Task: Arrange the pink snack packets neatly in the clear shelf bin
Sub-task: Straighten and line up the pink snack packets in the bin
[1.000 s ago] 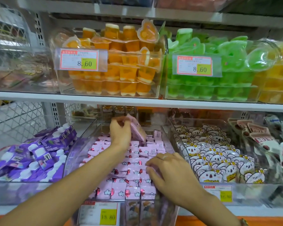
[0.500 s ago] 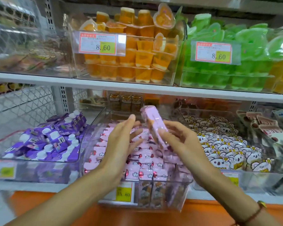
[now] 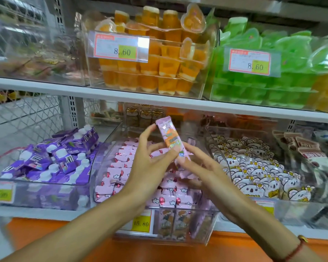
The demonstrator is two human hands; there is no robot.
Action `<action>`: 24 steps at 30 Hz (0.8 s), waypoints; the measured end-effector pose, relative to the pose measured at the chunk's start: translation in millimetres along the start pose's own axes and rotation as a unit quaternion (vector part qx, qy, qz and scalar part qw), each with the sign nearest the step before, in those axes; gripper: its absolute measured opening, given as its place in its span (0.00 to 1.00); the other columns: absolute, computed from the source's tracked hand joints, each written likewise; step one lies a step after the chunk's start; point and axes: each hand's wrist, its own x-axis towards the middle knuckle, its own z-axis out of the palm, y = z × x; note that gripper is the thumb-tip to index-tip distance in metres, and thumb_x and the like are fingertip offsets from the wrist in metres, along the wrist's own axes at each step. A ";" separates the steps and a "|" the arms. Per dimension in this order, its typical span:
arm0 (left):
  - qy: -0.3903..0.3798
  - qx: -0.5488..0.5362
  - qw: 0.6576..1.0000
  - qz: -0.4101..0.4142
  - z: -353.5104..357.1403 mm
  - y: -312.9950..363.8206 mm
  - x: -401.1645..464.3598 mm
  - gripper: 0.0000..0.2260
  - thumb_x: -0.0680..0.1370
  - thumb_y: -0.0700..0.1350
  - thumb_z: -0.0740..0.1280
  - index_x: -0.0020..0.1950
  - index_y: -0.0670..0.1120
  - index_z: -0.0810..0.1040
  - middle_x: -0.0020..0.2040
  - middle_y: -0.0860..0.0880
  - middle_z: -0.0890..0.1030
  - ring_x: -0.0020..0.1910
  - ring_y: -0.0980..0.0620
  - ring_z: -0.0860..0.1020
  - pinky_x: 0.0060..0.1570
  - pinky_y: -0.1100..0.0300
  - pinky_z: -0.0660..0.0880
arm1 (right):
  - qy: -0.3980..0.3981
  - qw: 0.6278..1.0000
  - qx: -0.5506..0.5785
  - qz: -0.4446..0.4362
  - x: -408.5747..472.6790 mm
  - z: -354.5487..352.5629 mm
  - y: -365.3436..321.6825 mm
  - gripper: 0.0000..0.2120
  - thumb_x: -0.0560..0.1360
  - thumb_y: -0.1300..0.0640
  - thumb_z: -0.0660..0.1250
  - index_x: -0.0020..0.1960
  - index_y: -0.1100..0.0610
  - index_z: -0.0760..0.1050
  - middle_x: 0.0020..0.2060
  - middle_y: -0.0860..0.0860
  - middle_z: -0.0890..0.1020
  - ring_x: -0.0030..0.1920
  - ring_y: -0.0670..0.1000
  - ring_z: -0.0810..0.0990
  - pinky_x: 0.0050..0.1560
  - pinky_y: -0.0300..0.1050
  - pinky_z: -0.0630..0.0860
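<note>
A long pink snack packet with an orange label stands almost upright above the clear shelf bin. My left hand pinches it near its upper and middle edge. My right hand holds its lower end from below. The bin sits on the lower shelf and is filled with rows of pink packets lying flat. More packets stand upright behind its front wall, beside a yellow price tag.
A bin of purple pouches stands to the left and a bin of koala-print packets to the right. The upper shelf carries bins of orange jelly cups and green jelly cups. An orange ledge runs below.
Both hands came up out of the bin. The packet lifted by my left hand passed to the right, and now both hands hold it upright above the rows.
</note>
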 end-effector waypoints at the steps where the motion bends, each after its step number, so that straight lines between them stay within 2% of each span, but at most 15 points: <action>1: -0.007 -0.009 1.000 -0.001 -0.1 0.2 0.2 0.27 0.74 0.43 0.71 0.68 0.61 0.66 0.54 0.52 0.80 0.43 0.62 0.83 0.35 0.70 0.77 | 0.002 1.000 0.000 -0.007 -0.6 0.9 2.4 0.19 0.72 0.53 0.70 0.62 0.43 0.75 0.50 0.43 0.83 0.48 0.45 0.84 0.49 0.41 0.81; 4: -0.008 0.012 1.000 0.011 0.6 -0.8 3.5 0.26 0.72 0.43 0.73 0.65 0.60 0.67 0.53 0.51 0.80 0.44 0.61 0.83 0.38 0.67 0.78 | 0.026 0.999 0.025 -0.031 -1.0 -0.8 5.8 0.21 0.67 0.53 0.73 0.60 0.44 0.76 0.53 0.44 0.83 0.50 0.45 0.83 0.43 0.34 0.78; 7: 0.004 0.039 0.999 0.016 -6.5 -1.0 11.7 0.21 0.71 0.47 0.73 0.60 0.57 0.69 0.51 0.52 0.81 0.46 0.59 0.82 0.46 0.58 0.80 | 0.053 0.994 0.095 -0.030 3.7 -12.3 5.0 0.27 0.62 0.53 0.76 0.60 0.52 0.75 0.51 0.52 0.84 0.51 0.51 0.83 0.45 0.37 0.79; 9: -0.003 0.106 0.994 0.025 -16.6 -4.5 16.5 0.16 0.72 0.53 0.70 0.57 0.57 0.70 0.51 0.56 0.81 0.48 0.61 0.81 0.52 0.58 0.78 | 0.099 0.988 0.106 -0.045 10.2 -20.9 2.1 0.26 0.62 0.52 0.76 0.58 0.57 0.77 0.50 0.53 0.85 0.51 0.51 0.83 0.45 0.36 0.78; 11: -0.015 0.245 0.968 0.046 -30.2 -9.5 17.8 0.14 0.74 0.56 0.67 0.58 0.58 0.70 0.55 0.60 0.78 0.51 0.64 0.78 0.51 0.61 0.76 | 0.150 0.983 0.083 -0.067 19.6 -27.4 -0.5 0.18 0.67 0.55 0.74 0.55 0.57 0.78 0.47 0.53 0.85 0.48 0.49 0.84 0.43 0.35 0.79; 12: -0.025 0.338 0.939 0.062 -37.7 -12.2 17.5 0.14 0.76 0.55 0.65 0.60 0.59 0.69 0.57 0.61 0.76 0.53 0.64 0.76 0.51 0.61 0.75 | 0.184 0.979 0.046 -0.077 25.4 -30.1 -1.5 0.14 0.69 0.58 0.73 0.55 0.56 0.78 0.45 0.51 0.85 0.45 0.48 0.84 0.41 0.36 0.79; 14: -0.062 0.513 0.851 0.097 -50.3 -18.3 16.4 0.13 0.78 0.54 0.63 0.63 0.59 0.70 0.61 0.60 0.74 0.56 0.61 0.73 0.52 0.62 0.71 | 0.242 0.961 -0.091 -0.101 39.2 -34.8 -1.5 0.12 0.72 0.62 0.72 0.54 0.53 0.76 0.40 0.48 0.85 0.38 0.46 0.82 0.37 0.35 0.78; 15: -0.079 0.567 0.813 0.103 -54.8 -20.6 15.7 0.13 0.79 0.54 0.61 0.64 0.59 0.71 0.62 0.60 0.74 0.58 0.59 0.72 0.52 0.62 0.69 | 0.256 0.945 -0.167 -0.114 46.6 -36.2 -0.5 0.13 0.73 0.62 0.71 0.55 0.53 0.75 0.39 0.47 0.83 0.37 0.47 0.81 0.36 0.35 0.76; 16: -0.093 0.594 0.794 0.094 -58.1 -22.3 15.2 0.14 0.79 0.55 0.60 0.65 0.59 0.71 0.63 0.59 0.74 0.60 0.58 0.71 0.52 0.62 0.68 | 0.260 0.930 -0.231 -0.121 54.1 -36.3 0.9 0.13 0.73 0.62 0.71 0.55 0.54 0.74 0.39 0.48 0.82 0.36 0.48 0.79 0.36 0.35 0.74; 19: -0.117 0.597 0.791 0.062 -63.0 -25.0 14.4 0.16 0.80 0.57 0.56 0.67 0.58 0.71 0.64 0.56 0.75 0.61 0.56 0.71 0.55 0.60 0.68 | 0.237 0.898 -0.354 -0.105 73.9 -34.1 5.1 0.16 0.73 0.61 0.70 0.56 0.57 0.67 0.36 0.49 0.78 0.31 0.46 0.76 0.30 0.39 0.72; 20: -0.121 0.595 0.793 0.061 -63.5 -25.3 14.6 0.17 0.80 0.57 0.56 0.67 0.58 0.71 0.64 0.56 0.75 0.61 0.56 0.71 0.55 0.60 0.68 | 0.217 0.888 -0.393 -0.099 79.3 -34.0 5.2 0.16 0.73 0.60 0.70 0.56 0.58 0.67 0.36 0.51 0.79 0.33 0.48 0.77 0.32 0.42 0.74; 22: -0.122 0.594 0.793 0.062 -63.7 -26.1 15.3 0.16 0.80 0.57 0.56 0.67 0.58 0.71 0.63 0.56 0.75 0.59 0.56 0.71 0.53 0.61 0.67 | 0.152 0.853 -0.491 -0.097 87.9 -36.8 3.9 0.15 0.74 0.60 0.70 0.56 0.60 0.68 0.43 0.55 0.80 0.42 0.54 0.80 0.43 0.50 0.77; 24: -0.119 0.599 0.789 0.065 -63.2 -27.2 16.9 0.16 0.80 0.56 0.56 0.66 0.58 0.71 0.61 0.56 0.76 0.57 0.56 0.71 0.50 0.62 0.65 | 0.099 0.806 -0.574 -0.107 95.3 -39.0 -2.2 0.14 0.74 0.59 0.69 0.57 0.59 0.70 0.48 0.56 0.80 0.46 0.55 0.79 0.47 0.50 0.76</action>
